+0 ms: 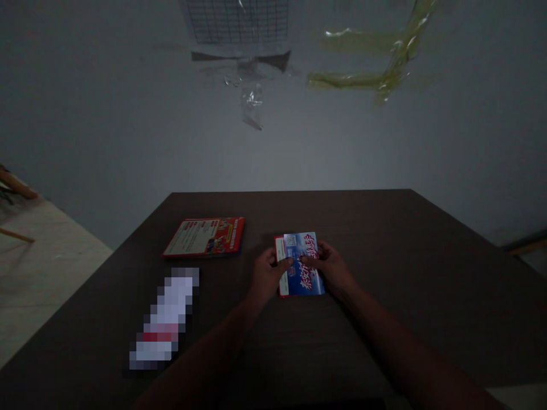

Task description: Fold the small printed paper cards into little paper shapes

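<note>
Pinching a glossy, rectangular blue leaflet (304,282) with both hands (265,277).

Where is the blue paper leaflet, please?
In the head view, the leaflet is held between the left hand and right hand, right of the flat red-bordered paper.

Left hand (265,277), right hand (338,269): both gripping blue printed leaflet (304,279), thumbs on top | Red printed leaflets (205,238): flat on tabletop (419,267), left side | Pixelated object (166,316): nearer than red leaflets, detail illegible | Wall (273,159): behind, yellow tape (350,81) adhering
</note>
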